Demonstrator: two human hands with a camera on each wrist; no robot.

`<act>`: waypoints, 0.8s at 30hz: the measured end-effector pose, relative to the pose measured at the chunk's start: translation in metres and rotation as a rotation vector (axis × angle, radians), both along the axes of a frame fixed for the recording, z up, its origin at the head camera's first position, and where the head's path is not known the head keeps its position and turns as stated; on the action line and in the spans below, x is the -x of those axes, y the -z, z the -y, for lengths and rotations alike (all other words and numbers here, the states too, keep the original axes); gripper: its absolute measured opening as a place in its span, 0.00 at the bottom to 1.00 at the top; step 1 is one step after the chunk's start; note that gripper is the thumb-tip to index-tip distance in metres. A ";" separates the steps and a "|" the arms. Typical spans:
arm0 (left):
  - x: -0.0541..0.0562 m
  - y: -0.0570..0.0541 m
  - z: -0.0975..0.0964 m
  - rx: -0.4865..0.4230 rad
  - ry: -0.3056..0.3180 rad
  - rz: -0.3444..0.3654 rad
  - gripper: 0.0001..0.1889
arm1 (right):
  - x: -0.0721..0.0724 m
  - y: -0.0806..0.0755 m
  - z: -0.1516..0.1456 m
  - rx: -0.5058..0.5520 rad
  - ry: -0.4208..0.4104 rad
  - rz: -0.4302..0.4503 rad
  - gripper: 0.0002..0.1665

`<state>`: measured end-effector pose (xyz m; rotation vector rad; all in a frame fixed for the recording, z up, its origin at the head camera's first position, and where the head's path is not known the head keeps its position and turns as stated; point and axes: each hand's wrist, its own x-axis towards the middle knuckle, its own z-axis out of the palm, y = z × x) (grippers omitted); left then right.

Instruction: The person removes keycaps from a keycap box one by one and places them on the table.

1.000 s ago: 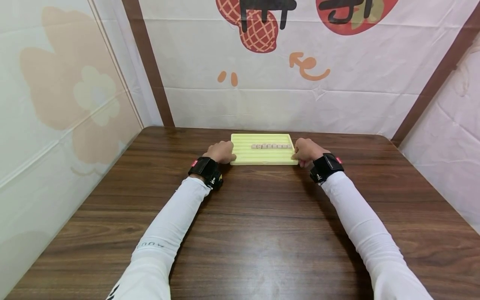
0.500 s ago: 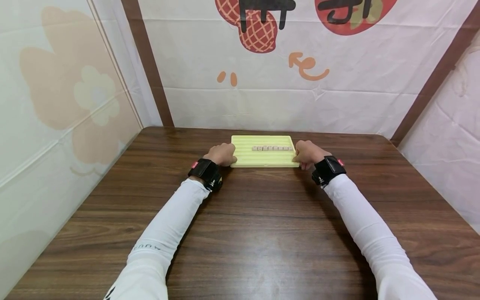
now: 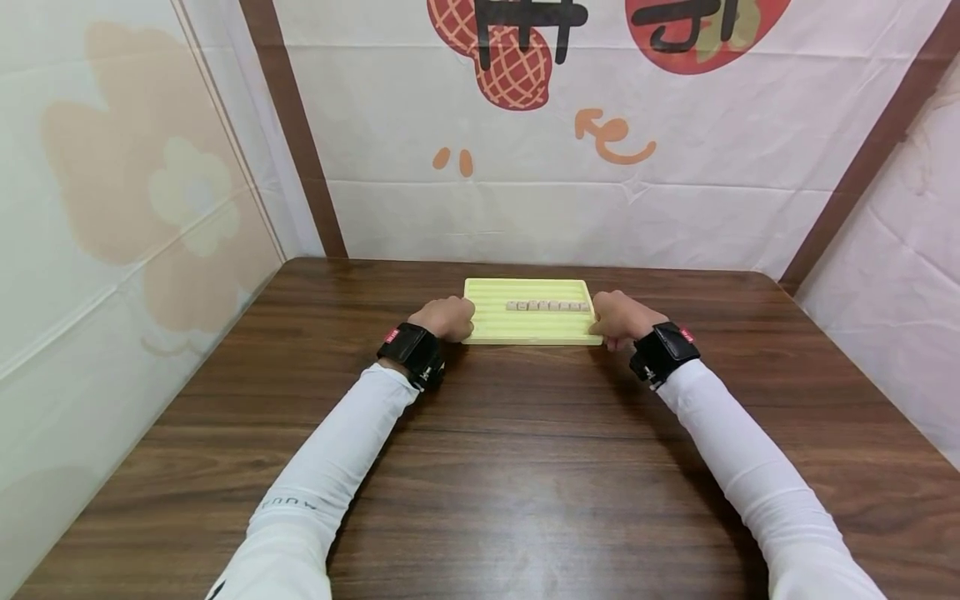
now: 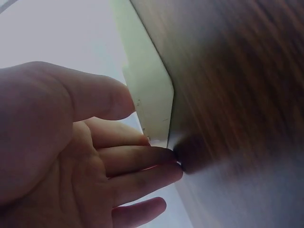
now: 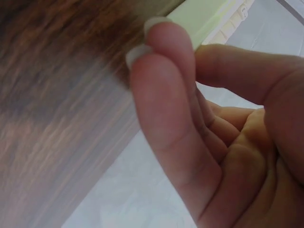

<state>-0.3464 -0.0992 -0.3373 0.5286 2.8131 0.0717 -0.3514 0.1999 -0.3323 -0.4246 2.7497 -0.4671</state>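
A pale yellow-green ridged tray lies near the far side of the table. One row of several small beige blocks runs along its right half, with faint marks on them. My left hand grips the tray's left end; in the left wrist view its thumb presses the tray's wall near a corner, with fingertips low beside it. At the right end my right hand holds the tray between thumb and fingers, which partly cover that corner in the right wrist view.
The dark wood-grain table spreads out in front of the tray and to both sides. A white printed cloth wall rises behind its far edge. Another cloth wall stands along the left.
Both hands and the tray between them have moved a short way toward me over the table. The row of blocks has travelled along in the tray.
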 end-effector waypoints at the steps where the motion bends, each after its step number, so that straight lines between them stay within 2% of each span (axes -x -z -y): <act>1: -0.001 0.000 -0.001 0.004 0.001 0.006 0.11 | -0.001 0.000 0.000 -0.006 -0.004 0.001 0.07; 11: -0.011 0.000 -0.006 0.025 0.016 -0.024 0.11 | -0.018 -0.001 0.000 -0.075 -0.051 -0.041 0.05; 17: -0.021 0.004 -0.009 0.023 -0.023 -0.056 0.24 | -0.024 -0.001 -0.002 -0.066 -0.024 -0.034 0.06; 24: -0.028 0.005 -0.011 0.023 -0.041 -0.069 0.27 | -0.028 -0.001 -0.005 -0.031 -0.030 -0.027 0.08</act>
